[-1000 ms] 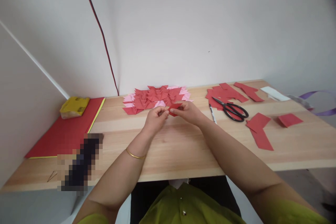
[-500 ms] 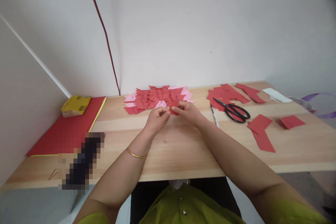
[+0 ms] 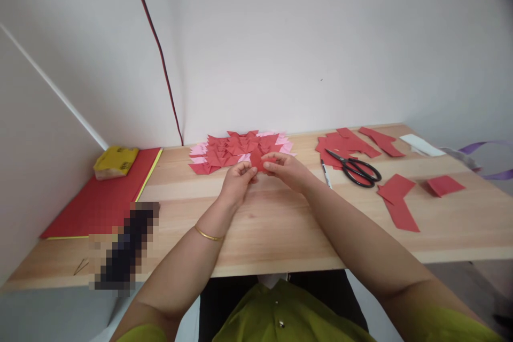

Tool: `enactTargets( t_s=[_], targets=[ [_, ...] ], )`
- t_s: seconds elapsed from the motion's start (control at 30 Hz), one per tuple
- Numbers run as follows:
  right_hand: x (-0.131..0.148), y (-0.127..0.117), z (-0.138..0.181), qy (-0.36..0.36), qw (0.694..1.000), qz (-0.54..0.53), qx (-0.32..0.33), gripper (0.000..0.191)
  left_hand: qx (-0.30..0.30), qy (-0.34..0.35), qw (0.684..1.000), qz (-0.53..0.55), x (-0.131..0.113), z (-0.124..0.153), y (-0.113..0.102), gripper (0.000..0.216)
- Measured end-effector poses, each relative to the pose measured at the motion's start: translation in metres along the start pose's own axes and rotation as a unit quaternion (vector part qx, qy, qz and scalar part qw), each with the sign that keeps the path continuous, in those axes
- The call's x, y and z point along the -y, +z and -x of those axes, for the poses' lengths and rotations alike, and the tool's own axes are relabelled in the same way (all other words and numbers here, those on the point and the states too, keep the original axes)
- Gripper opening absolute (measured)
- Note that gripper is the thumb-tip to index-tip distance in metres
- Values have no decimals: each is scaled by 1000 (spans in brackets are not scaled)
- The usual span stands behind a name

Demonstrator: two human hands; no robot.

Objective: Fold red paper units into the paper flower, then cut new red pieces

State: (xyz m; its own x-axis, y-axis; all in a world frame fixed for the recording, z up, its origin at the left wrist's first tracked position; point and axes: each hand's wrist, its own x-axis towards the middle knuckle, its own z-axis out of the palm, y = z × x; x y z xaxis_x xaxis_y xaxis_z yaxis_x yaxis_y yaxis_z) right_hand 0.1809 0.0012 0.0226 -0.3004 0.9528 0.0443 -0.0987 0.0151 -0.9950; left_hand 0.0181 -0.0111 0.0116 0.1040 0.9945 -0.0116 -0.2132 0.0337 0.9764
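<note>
A small piece of red paper (image 3: 257, 161) is held between my two hands, just above the table's middle. My left hand (image 3: 239, 179) pinches its lower left edge between thumb and fingers. On its right side my right hand (image 3: 285, 169) grips it, thumb in front and fingers curled over. Fingers cover part of the paper, so its full folded shape is hidden. Right behind lies a heap of folded red and pink paper pieces (image 3: 228, 150), close to the wall.
Black-handled scissors (image 3: 363, 173) lie on red paper sheets (image 3: 336, 141) at right, beside a marker (image 3: 326, 173). More red cut pieces (image 3: 401, 208) and a folded red square (image 3: 445, 186) are nearer. At left, a yellow packet (image 3: 116, 162) rests on a red folder (image 3: 88, 197).
The red paper has turned up and shows more of its face between my hands. My right fingers have shifted and spread a little along it. Everything else stays put.
</note>
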Motion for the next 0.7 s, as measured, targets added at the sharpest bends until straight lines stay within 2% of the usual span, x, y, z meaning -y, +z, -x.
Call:
enactTargets(
  t_s=[0.13,0.23,0.4,0.57,0.7],
  targets=[
    [-11,2,-3,-33,999,33,-5,27,14,-1,1000,17,0,2,3,18],
    [-13,1,-4,-63,993,93,-26,23,19,19,998,-52,2,2,3,16],
    [-9,1,-2,-103,982,157,-15,20,11,59,988,-143,7,-1,-3,19],
    [-9,2,-2,-90,990,108,8,19,-7,80,981,-176,4,0,-3,24],
    [-12,5,-3,-86,992,97,-11,19,-12,68,978,-195,1,4,1,23]
  ],
)
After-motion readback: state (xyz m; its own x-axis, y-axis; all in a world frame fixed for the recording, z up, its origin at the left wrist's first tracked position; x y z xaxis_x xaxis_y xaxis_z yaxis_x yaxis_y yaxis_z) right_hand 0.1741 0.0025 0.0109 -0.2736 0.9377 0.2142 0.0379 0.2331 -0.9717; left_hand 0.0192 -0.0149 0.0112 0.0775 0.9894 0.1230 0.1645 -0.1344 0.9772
